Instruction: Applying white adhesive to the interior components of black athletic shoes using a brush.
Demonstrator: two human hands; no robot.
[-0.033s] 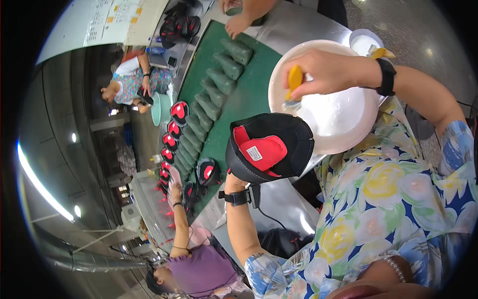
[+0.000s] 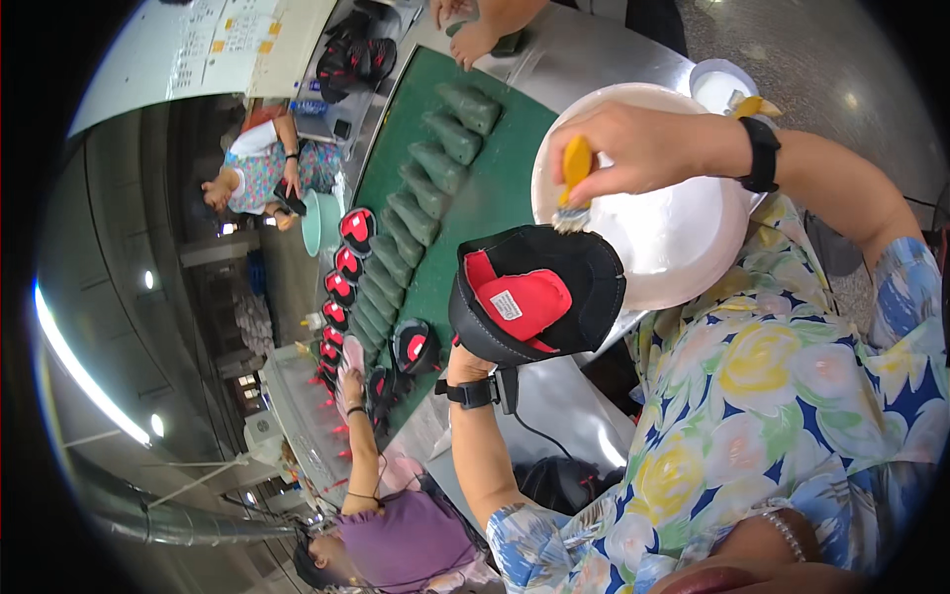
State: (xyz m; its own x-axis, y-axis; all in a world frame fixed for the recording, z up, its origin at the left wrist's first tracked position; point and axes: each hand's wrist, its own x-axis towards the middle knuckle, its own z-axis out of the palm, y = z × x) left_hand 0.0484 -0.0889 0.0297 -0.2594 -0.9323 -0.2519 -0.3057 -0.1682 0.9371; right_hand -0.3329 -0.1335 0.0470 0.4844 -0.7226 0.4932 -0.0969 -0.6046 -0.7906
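The black shoe upper (image 2: pixel 539 292) sits open-side up on the left hand (image 2: pixel 469 364), in front of the table (image 2: pixel 510 163) and just left of the pale bowl (image 2: pixel 683 287). The left fingers are hidden beneath the upper; their closure cannot be told. The right fingers are pinched round the yellow handle of a brush (image 2: pixel 576 168), bristles down at the upper's far edge; whether they touch cannot be confirmed. Principal risk, as judged: an overloaded brush could drip onto the red lining (image 2: pixel 529 297), which lies exposed close by. Secondary: if the support below is loose, brush pressure could tip the upper or fold its edge, giving uneven strokes. Also noted: a cable (image 2: pixel 539 431) hangs from the left wrist strap (image 2: pixel 470 394) and could snag should that arm swing.
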